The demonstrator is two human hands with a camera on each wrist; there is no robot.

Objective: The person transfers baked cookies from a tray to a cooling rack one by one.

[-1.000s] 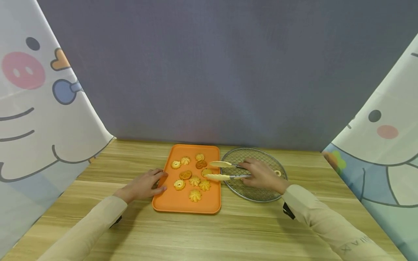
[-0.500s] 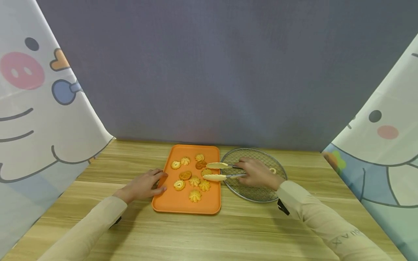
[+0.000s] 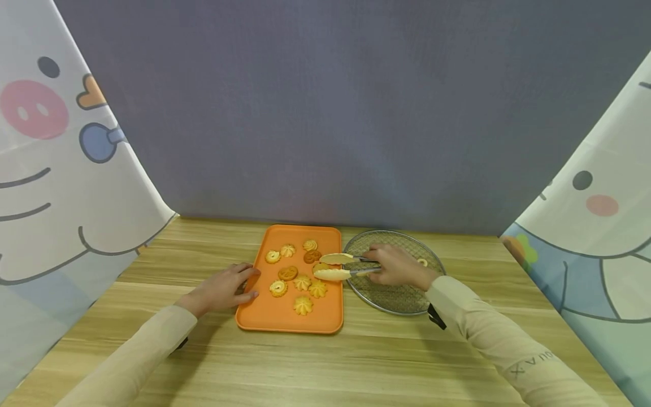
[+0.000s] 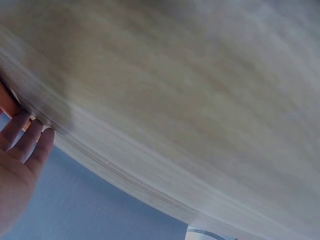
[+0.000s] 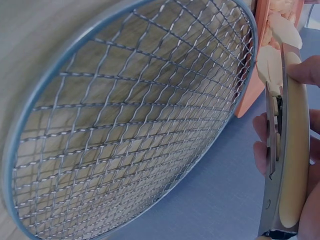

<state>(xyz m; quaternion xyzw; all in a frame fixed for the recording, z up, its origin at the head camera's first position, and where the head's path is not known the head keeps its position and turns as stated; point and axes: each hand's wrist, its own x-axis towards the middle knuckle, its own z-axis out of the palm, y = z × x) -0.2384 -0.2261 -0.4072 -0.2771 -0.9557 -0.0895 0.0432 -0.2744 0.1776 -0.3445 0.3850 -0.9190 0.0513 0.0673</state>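
Note:
In the head view my right hand grips a pair of tongs with cream tips, over the wire rack. The tips point left over the right part of an orange tray, around a yellow cookie they partly hide. Cream handle grips show under the thumb in the right wrist view. My left hand touches the tray's left rim with extended fingers. Several cookies lie spread on the tray, among them a star-shaped one and a brown one.
A round wire rack with a metal rim stands right of the tray, its mesh large in the right wrist view. Both are on a wooden table. A grey cloth rises behind, with cartoon-printed cloths at the sides.
My right hand and the tongs have moved slightly left, further over the tray. The tong tips have come closer together around the cookie. My left hand stays at the rim.

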